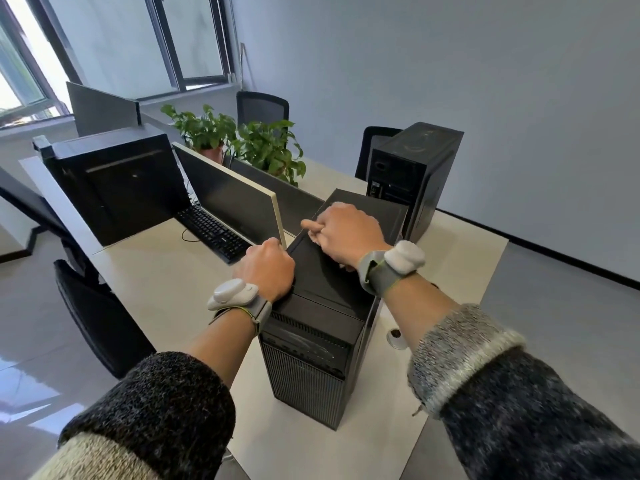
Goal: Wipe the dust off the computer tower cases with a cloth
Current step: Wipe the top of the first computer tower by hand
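A black computer tower (325, 306) stands upright on the white desk (162, 271), its grilled front facing me. My left hand (268, 270) grips the top's left edge near the front, with the fingers curled down over the side. Further back, my right hand (346, 233) rests on the top with its fingers curled at the same left edge. A second black tower (412, 174), dusty on top, stands behind it at the desk's far right. No cloth shows in view.
A tilted monitor (235, 199) and a black keyboard (211, 230) lie just left of the near tower. Dark partition panels (117, 185), potted plants (242, 140) and office chairs (100, 317) surround the desk. A cable grommet (396, 337) sits at the desk's right.
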Available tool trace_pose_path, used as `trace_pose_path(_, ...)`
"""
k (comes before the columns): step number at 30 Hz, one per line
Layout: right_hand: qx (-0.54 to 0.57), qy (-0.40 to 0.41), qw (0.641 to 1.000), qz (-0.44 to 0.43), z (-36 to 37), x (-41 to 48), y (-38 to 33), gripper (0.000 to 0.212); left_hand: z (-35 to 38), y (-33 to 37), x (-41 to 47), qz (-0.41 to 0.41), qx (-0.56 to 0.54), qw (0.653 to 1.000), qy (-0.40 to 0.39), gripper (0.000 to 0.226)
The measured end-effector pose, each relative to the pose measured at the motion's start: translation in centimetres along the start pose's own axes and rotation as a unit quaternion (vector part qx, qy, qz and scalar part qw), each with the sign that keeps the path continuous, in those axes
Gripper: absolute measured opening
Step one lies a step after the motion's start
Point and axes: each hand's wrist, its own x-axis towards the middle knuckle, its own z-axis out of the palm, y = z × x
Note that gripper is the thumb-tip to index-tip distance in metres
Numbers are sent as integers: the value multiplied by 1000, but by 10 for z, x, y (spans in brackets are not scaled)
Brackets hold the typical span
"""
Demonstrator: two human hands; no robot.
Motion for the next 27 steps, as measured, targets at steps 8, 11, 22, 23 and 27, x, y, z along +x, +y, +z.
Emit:
trace_pose_path(8, -68, 55, 990, 112, -21, -68, 82, 21, 1, 2, 2, -6, -3, 1000, 0, 31)
trace_pose_path(11, -75, 89, 987, 113, -22, -58, 70, 21, 1, 0, 3, 2, -7, 1000, -6, 27)
trace_pose_path(22, -5, -6, 1000, 2, 3, 17, 0, 30, 2, -3, 3, -4, -11, 1000, -11, 28)
trace_pose_path(23, -8, -2, 1000, 11, 3, 12, 10, 28, 2, -4, 3, -3, -13, 1000, -10, 29)
trace_pose_path(27, -4, 38, 997, 71, -5, -26, 64, 24, 2, -4, 3, 9, -18, 1000, -10, 30)
